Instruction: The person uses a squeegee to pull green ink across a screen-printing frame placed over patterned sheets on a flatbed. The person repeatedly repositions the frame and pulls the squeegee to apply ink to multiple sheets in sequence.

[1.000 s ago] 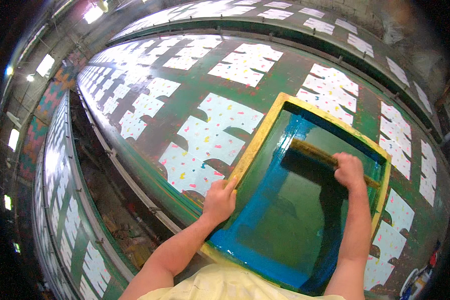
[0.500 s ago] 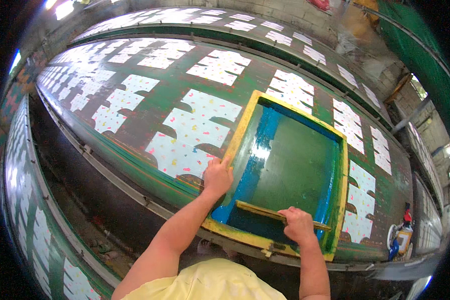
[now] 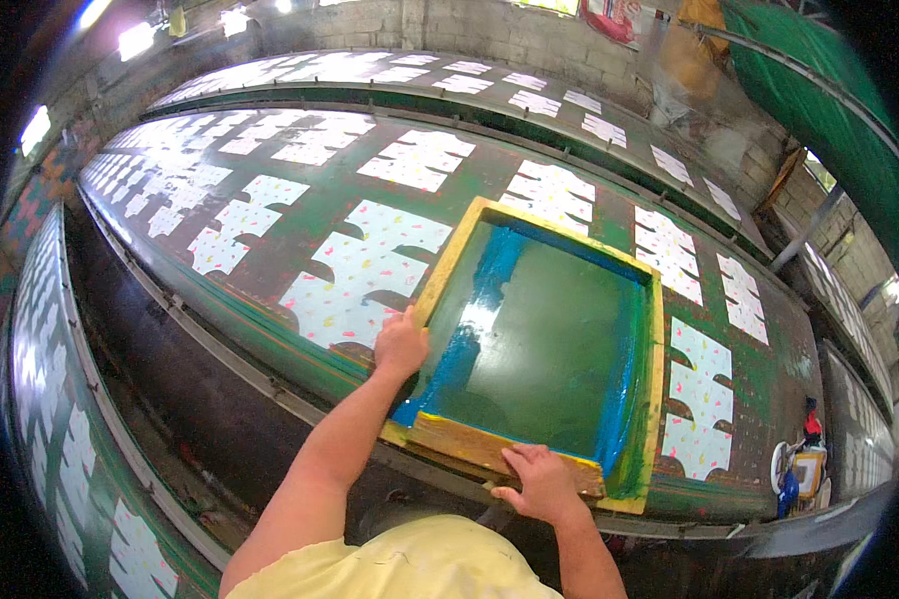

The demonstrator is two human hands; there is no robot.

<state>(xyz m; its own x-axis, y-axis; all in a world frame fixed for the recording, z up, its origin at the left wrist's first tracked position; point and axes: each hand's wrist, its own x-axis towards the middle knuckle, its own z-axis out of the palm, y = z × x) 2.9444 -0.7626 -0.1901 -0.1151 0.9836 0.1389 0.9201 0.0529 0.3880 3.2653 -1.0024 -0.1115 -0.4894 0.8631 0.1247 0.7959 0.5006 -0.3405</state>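
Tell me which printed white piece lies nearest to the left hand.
The printed piece immediately left of the yellow frame: its lower-right edge is beside the left hand; the others lie farther away.

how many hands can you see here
2: left hand on the left side of the yellow frame, right hand on the wooden squeegee at its near end; no others show.

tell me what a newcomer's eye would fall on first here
Probably the yellow frame with its shiny blue paint, right of centre on the long table. The left hand holds its left side, and the right hand a wooden bar at its near end. White spotted pieces run in rows toward the far left.
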